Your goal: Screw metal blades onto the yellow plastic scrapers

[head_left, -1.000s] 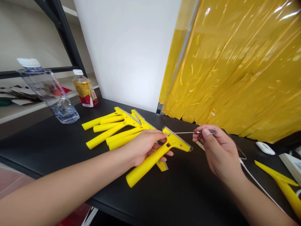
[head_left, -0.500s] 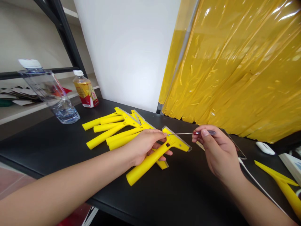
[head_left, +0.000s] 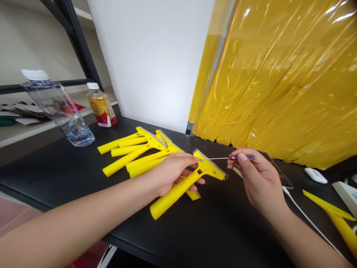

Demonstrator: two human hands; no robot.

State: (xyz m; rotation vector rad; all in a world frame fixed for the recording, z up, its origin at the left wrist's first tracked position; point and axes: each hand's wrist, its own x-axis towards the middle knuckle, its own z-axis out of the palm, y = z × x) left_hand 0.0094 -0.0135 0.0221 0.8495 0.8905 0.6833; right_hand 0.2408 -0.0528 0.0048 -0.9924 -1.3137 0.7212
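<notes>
My left hand (head_left: 178,169) is closed on a yellow scraper (head_left: 178,197) with a metal blade along its head, its handle slanting down to the left. Between the thumb and fingers of my right hand (head_left: 258,175) is a small screwdriver (head_left: 217,158) with a thin shaft and a dark red and purple handle. The screwdriver's tip meets the scraper head by a screw near my left thumb. Several more yellow scrapers (head_left: 125,163) lie in an overlapping pile behind and left of my left hand. Part of another yellow piece shows beneath the held scraper.
On the black table (head_left: 69,178) stand a clear bottle (head_left: 67,115) and a smaller red-and-yellow bottle (head_left: 102,108). To the right are a white earphone case (head_left: 315,175), a white cable (head_left: 309,219) and another yellow scraper (head_left: 338,223). Yellow plastic film (head_left: 273,82) hangs at the back.
Hardly anything differs. Both hands, the scraper and the screwdriver keep almost the same positions, with the tip still at the screw.
</notes>
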